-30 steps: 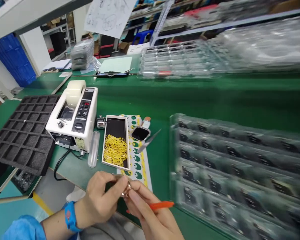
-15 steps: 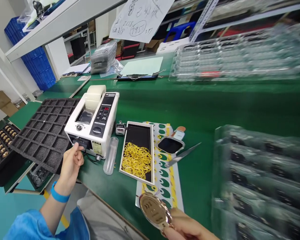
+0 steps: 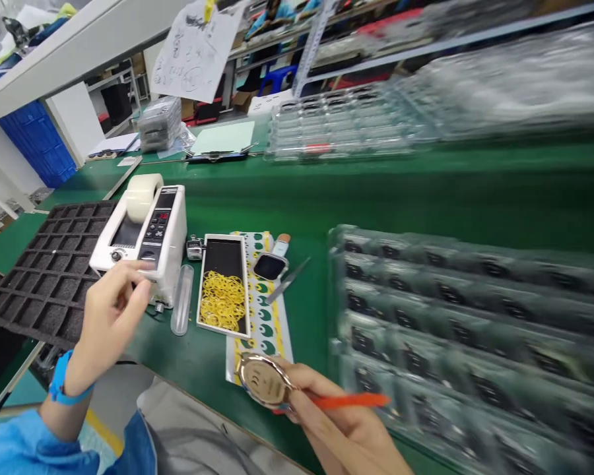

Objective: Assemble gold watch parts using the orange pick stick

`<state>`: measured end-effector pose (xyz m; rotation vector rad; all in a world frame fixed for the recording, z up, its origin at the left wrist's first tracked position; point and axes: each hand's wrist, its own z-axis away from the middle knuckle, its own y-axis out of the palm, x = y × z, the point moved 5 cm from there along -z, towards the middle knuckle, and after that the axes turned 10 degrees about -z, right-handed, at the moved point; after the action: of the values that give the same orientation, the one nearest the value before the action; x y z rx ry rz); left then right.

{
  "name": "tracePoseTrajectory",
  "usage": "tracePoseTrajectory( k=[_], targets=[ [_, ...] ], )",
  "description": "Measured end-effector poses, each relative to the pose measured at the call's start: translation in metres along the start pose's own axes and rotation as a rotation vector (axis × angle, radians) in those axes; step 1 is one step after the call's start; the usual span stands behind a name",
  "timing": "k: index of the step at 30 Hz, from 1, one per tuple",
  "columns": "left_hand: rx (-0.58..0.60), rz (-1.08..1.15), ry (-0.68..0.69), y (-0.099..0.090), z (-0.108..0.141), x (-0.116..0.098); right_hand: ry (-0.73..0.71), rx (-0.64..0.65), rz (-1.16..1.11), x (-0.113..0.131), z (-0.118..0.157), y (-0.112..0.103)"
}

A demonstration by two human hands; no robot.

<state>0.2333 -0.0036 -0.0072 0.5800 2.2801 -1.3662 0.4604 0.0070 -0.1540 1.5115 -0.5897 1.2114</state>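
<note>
My right hand (image 3: 341,415) grips a round rose-gold watch case (image 3: 263,380), its printed back with a CE mark facing up. A slim orange strip or stick (image 3: 351,400) lies across the same fingers; its kind is unclear. My left hand (image 3: 111,313) is in front of the white tape dispenser (image 3: 165,244), which carries a roll of pale tape (image 3: 143,198). Thumb and forefinger are curled towards each other; anything between them is too small to make out. Beyond the watch case stands a white-rimmed tray (image 3: 247,290) of yellow rubber bands (image 3: 222,300).
A square watch (image 3: 270,266) and tweezers (image 3: 290,280) lie on a patterned sheet (image 3: 264,330). Clear blister trays with dark parts (image 3: 450,290) fill the right. A black foam tray (image 3: 44,277) sits left; a tally counter (image 3: 195,248) and clear plastic case (image 3: 182,300) stand by the dispenser.
The view has swung right, so the bench shifts left. My left hand has come away from the dispenser's front slot. My right hand now shows more fully, with the orange strip visible.
</note>
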Motion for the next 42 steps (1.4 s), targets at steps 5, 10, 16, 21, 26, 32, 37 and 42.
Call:
tracePoseTrajectory(
  k=[5, 10, 16, 21, 26, 32, 37, 42],
  targets=[
    [0.386, 0.366, -0.007, 0.046, 0.024, -0.022, 0.081, 0.030, -0.134, 0.004, -0.001, 0.010],
    [0.668, 0.428, -0.117, 0.092, 0.045, -0.025, 0.129, 0.077, -0.227, 0.001, 0.000, 0.013],
    [0.710, 0.390, -0.134, 0.100, 0.040, -0.020, 0.132, 0.093, -0.293, 0.000, 0.003, 0.015],
    [0.709, 0.366, -0.094, 0.097, 0.038, -0.020, 0.127, 0.112, -0.274, -0.001, 0.002, 0.017],
    [0.706, 0.337, -0.102, 0.096, 0.038, -0.017, 0.142, 0.099, -0.217, -0.001, 0.000, 0.017],
    [0.715, 0.331, -0.098, 0.098, 0.038, -0.013, 0.159, 0.093, -0.213, -0.001, -0.001, 0.018],
    [0.705, 0.271, -0.079, 0.101, 0.039, -0.014, 0.156, 0.090, -0.234, -0.003, -0.002, 0.018],
    [0.545, 0.000, 0.050, 0.094, 0.038, -0.023, 0.116, 0.065, -0.210, -0.003, 0.000, 0.018]
  ],
)
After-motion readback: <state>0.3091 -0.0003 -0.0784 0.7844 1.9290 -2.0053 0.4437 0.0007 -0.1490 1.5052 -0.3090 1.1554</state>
